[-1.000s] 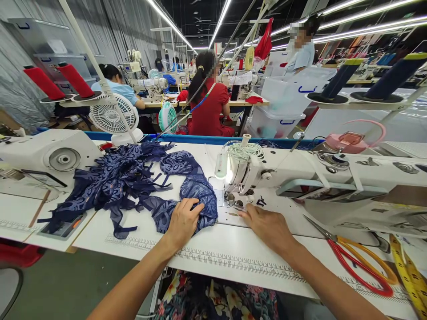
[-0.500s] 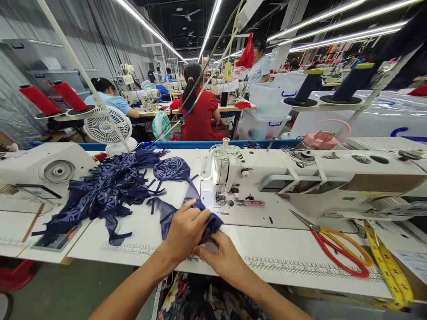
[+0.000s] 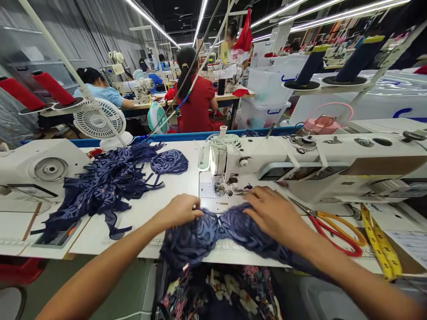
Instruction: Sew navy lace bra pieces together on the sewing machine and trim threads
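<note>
A navy bra [image 3: 233,226] with a swirl lace pattern lies spread over the table's front edge, its lower part hanging toward my lap. My left hand [image 3: 182,211] pinches its upper edge at the left cup. Over the right cup is my right hand [image 3: 275,215], slightly blurred, thumb and fingers apart, the thumb by the bra's edge. Its fingertips reach over the thread snips [image 3: 241,192], whose blades show while the handle is hidden beneath the hand. Just behind the bra stands the sewing machine's needle area [image 3: 218,189].
A heap of navy lace pieces [image 3: 106,186] lies left, with one single cup [image 3: 169,162] beside it. Large scissors [image 3: 336,231] and a yellow tape measure [image 3: 380,244] lie right. A white fan [image 3: 99,120] stands behind. Co-workers sit beyond the table.
The bundled navy fabric is now opened out into a bra across the front edge. My right hand has moved up and right to the snips; my left hand has shifted slightly to the bra's upper edge.
</note>
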A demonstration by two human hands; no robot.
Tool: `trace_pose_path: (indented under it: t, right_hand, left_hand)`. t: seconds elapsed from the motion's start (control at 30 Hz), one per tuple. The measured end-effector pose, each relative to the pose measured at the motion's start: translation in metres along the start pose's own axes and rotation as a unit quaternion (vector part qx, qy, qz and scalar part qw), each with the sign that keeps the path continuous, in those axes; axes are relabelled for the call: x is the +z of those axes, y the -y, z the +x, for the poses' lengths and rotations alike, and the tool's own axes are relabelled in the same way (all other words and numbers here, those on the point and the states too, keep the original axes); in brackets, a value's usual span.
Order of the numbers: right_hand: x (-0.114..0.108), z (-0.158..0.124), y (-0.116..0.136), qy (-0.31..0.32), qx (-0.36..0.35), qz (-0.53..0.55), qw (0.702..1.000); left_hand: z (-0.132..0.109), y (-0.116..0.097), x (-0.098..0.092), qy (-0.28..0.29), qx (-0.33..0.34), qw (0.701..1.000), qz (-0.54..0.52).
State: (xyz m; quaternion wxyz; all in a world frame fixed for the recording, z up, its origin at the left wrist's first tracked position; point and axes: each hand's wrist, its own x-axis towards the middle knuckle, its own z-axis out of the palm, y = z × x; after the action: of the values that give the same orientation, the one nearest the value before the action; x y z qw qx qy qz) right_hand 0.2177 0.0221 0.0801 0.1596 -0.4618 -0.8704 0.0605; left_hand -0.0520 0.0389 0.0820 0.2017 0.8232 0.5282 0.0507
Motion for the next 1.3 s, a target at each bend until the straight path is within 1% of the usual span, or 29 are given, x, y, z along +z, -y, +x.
trace_pose_path:
  t: [0.03,0.07,0.1,0.13,0.17,0.2,0.23,0.3,0.37,0.43,0.53,0.57,0.67,0.77,0.87,0.93,1.0,1.1,1.17,1.23,1.3]
  right_hand:
    - [0.013,-0.002,0.006,-0.035,-0.035,-0.005,0.999]
    - [0.028,-0.006,0.011,-0.051,-0.073,0.008,0.996]
    - [0.041,-0.011,0.016,-0.054,-0.103,0.028,0.993]
    - [0.054,-0.017,0.018,-0.06,-0.118,0.045,0.99]
    - [0.063,-0.023,0.019,-0.063,-0.124,0.055,0.989]
    - [0.07,-0.029,0.018,-0.067,-0.119,0.057,0.989]
    - [0.074,-0.034,0.016,-0.072,-0.109,0.054,0.99]
    - [0.074,-0.038,0.01,-0.064,-0.098,0.05,0.992]
    - [0.066,-0.034,0.006,-0.039,-0.091,0.067,0.993]
    - [0.058,-0.023,0.007,-0.032,-0.07,0.091,0.993]
    - [0.057,-0.003,0.012,-0.04,-0.012,0.099,0.994]
    - [0.059,0.004,0.014,-0.033,0.008,0.101,0.994]
    - [0.068,0.018,0.012,0.013,0.064,0.136,0.989]
    - [0.072,0.027,0.004,0.034,0.088,0.176,0.98]
    - [0.069,0.029,-0.004,0.037,0.083,0.186,0.978]
    - [0.066,0.025,-0.006,0.041,0.07,0.196,0.977]
    - [0.063,0.019,-0.006,0.031,0.049,0.192,0.98]
    - [0.063,0.011,-0.004,0.004,0.018,0.14,0.99]
    - [0.065,0.009,-0.003,0.004,0.012,0.104,0.995]
    - [0.066,0.009,-0.002,0.006,0.004,0.082,0.997]
    - [0.068,0.011,-0.002,-0.014,-0.02,0.066,0.998]
  left_hand:
    - [0.003,-0.005,0.017,-0.043,-0.012,0.999,0.014]
    - [0.002,-0.012,0.034,-0.08,-0.012,0.996,0.021]
    - [-0.002,-0.019,0.052,-0.118,-0.002,0.993,0.027]
    - [-0.009,-0.026,0.068,-0.173,0.05,0.983,0.03]
    - [-0.018,-0.031,0.082,-0.195,0.115,0.974,0.03]
    - [-0.027,-0.035,0.094,-0.201,0.164,0.965,0.037]
    - [-0.035,-0.036,0.103,-0.203,0.192,0.959,0.045]
    - [-0.047,-0.032,0.111,-0.172,0.216,0.959,0.055]
    - [-0.05,-0.025,0.108,-0.131,0.226,0.964,0.055]
    - [-0.047,-0.02,0.103,-0.113,0.229,0.965,0.058]
    - [-0.041,-0.021,0.099,-0.125,0.219,0.964,0.082]
    - [-0.04,-0.022,0.099,-0.13,0.216,0.964,0.09]
    - [-0.043,-0.026,0.104,-0.131,0.219,0.961,0.104]
    - [-0.048,-0.025,0.107,-0.13,0.22,0.961,0.108]
    - [-0.049,-0.024,0.105,-0.128,0.215,0.962,0.105]
    - [-0.048,-0.024,0.103,-0.128,0.217,0.962,0.102]
    - [-0.046,-0.026,0.101,-0.127,0.216,0.963,0.099]
    - [-0.043,-0.03,0.098,-0.133,0.211,0.964,0.092]
    - [-0.038,-0.032,0.095,-0.145,0.207,0.965,0.067]
    - [-0.029,-0.033,0.088,-0.173,0.18,0.968,0.03]
    - [-0.017,-0.032,0.08,-0.2,0.117,0.973,-0.008]
